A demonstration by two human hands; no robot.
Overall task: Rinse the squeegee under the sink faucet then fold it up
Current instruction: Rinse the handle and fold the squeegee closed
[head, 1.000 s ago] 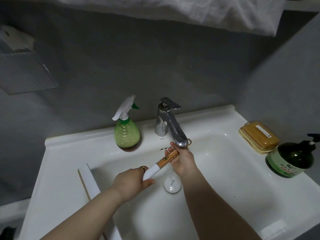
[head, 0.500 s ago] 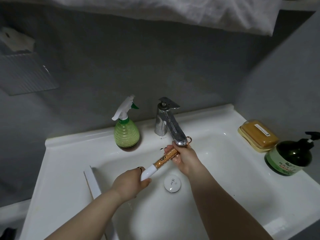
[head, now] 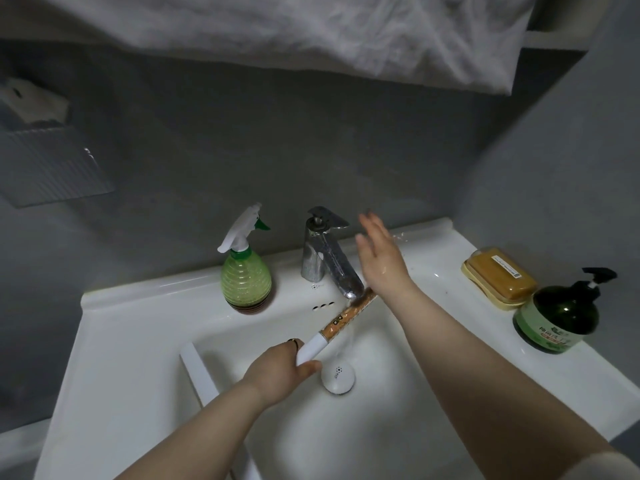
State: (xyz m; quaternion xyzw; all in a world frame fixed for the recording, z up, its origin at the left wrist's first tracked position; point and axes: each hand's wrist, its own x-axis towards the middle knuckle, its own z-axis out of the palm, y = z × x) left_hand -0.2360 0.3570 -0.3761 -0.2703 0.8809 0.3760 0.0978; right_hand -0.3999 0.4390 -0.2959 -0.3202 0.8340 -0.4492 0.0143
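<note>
My left hand (head: pixel 277 374) grips the white part of the squeegee (head: pixel 341 322) handle over the basin. The handle's orange patterned end reaches up under the spout of the chrome faucet (head: pixel 327 258), where a thin stream of water falls. A long white blade (head: pixel 201 379) leans along the basin's left wall behind my left wrist. My right hand (head: pixel 379 256) is raised beside the faucet lever, wet, fingers spread, holding nothing.
On the white sink (head: pixel 138 327) rim stand a green spray bottle (head: pixel 246 271) left of the faucet, a yellow soap dish (head: pixel 498 277) and a dark green pump bottle (head: pixel 557 317) at right. A white drain plug (head: pixel 338 377) sits in the basin. White cloth (head: pixel 346 32) hangs overhead.
My right hand has let go of the handle's orange end and risen to the right of the faucet lever. My left hand still holds the squeegee.
</note>
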